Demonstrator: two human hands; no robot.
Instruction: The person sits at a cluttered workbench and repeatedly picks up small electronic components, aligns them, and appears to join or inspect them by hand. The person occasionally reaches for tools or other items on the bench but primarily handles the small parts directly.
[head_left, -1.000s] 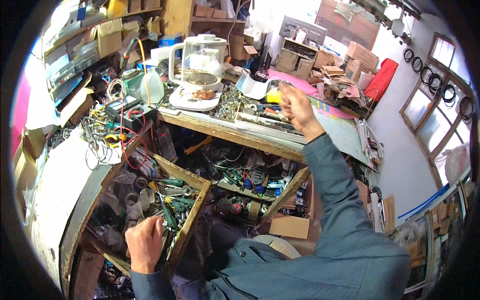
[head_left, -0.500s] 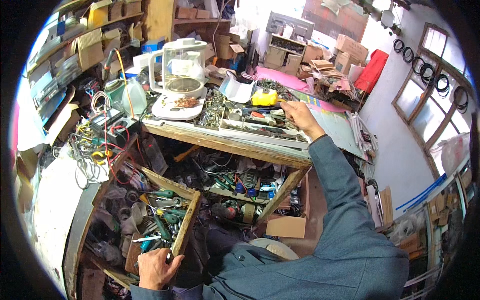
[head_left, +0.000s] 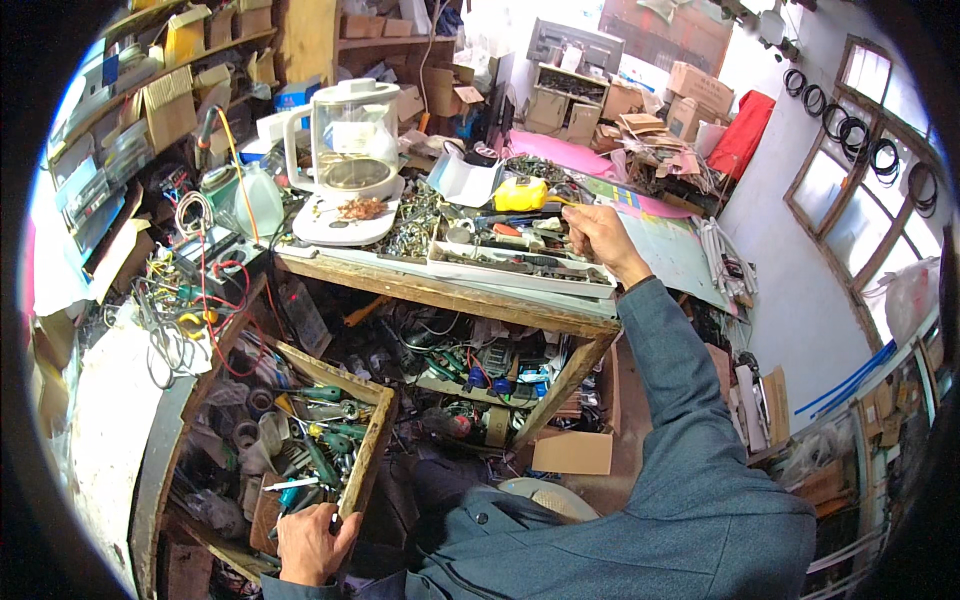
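Note:
My left hand (head_left: pixel 310 543) rests at the front of an open wooden drawer (head_left: pixel 366 452), its fingers curled over the edge and thumb against the wood. Inside lie green-handled screwdrivers (head_left: pixel 320 462) and other hand tools. On the bench, my right hand (head_left: pixel 603 242) is closed in a fist above the right end of a white tray (head_left: pixel 520 277) of small tools. Whatever its fingers hold, if anything, is hidden. Close to its fingertips sits a rounded yellow object (head_left: pixel 523 193) with a thin yellow strip at its right side.
A glass kettle (head_left: pixel 352 140) stands on a white base (head_left: pixel 345 222) with copper-coloured wire on it. Small metal parts (head_left: pixel 412 218) cover the bench beside it. Red leads (head_left: pixel 232 268) hang at the left. A crowded shelf (head_left: pixel 490 385) is under the bench, near a flat cardboard piece (head_left: pixel 572 453).
The view has shifted slightly, so the bench and kettle sit a little further left. Both hands keep nearly the same places and poses.

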